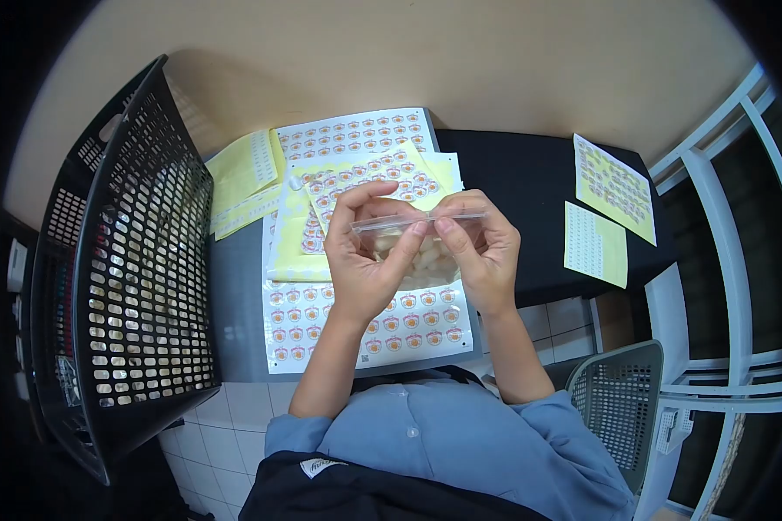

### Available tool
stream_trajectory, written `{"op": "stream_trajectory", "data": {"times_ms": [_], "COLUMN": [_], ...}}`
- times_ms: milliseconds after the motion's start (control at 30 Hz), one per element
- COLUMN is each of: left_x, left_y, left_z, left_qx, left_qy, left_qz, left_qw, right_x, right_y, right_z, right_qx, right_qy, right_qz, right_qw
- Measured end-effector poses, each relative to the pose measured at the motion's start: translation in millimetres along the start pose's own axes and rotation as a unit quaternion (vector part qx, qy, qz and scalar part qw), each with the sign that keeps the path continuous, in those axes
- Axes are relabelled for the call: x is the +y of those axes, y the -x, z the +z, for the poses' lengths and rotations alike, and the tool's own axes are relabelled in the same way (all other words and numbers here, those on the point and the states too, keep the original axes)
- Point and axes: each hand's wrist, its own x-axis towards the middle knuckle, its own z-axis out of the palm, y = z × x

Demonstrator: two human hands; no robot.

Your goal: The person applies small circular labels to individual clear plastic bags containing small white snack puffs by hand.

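Between my two hands hangs a clear zip-top bag with several pale pieces inside, held over the sticker sheets. My left hand pinches the bag's top edge near its middle with thumb and fingers. Close beside it, my right hand pinches the same edge, and the two thumb tips nearly meet. Beneath lie white sheets printed with rows of round logo stickers. A yellow-backed sticker sheet overlaps them behind my left hand.
A tall black perforated basket stands at the left. More yellow-backed sheets lie beside it. On the black cloth at the right are two further sticker sheets. A grey-green perforated chair and white metal rack stand at the right.
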Motion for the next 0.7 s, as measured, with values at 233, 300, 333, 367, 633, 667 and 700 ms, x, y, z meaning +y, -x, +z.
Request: {"op": "stream_trajectory", "data": {"times_ms": [233,300,333,367,633,667,700], "left_x": [2.1,0.2,-1.9,-3.5,-6.5,-7.7,-8.5], "left_y": [-1.5,-1.6,-1.3,-1.5,-7.9,-8.9,-9.8], "left_z": [5.4,5.0,4.3,4.1,7.4,7.7,8.2], "left_qx": [0.042,0.051,0.056,0.060,0.073,0.076,0.076], "left_qy": [-0.006,-0.006,-0.007,-0.007,0.027,0.031,0.030], "left_qz": [-0.010,-0.013,-0.012,-0.010,-0.036,-0.038,-0.037], "left_qw": [0.999,0.999,0.998,0.998,0.996,0.996,0.996], "right_x": [3.1,4.9,6.4,8.4,16.3,16.8,17.3], "right_y": [0.1,-0.8,-1.0,-1.2,-7.6,-8.5,-9.4], "right_z": [5.4,7.2,7.8,8.0,8.6,8.6,8.5], "right_qx": [0.023,0.023,0.023,0.023,0.024,0.023,0.022], "right_qy": [0.001,-0.007,-0.009,-0.013,-0.050,-0.052,-0.053], "right_qz": [-0.022,-0.015,-0.015,-0.009,0.005,0.007,0.009], "right_qw": [0.999,1.000,1.000,1.000,0.998,0.998,0.998]}}
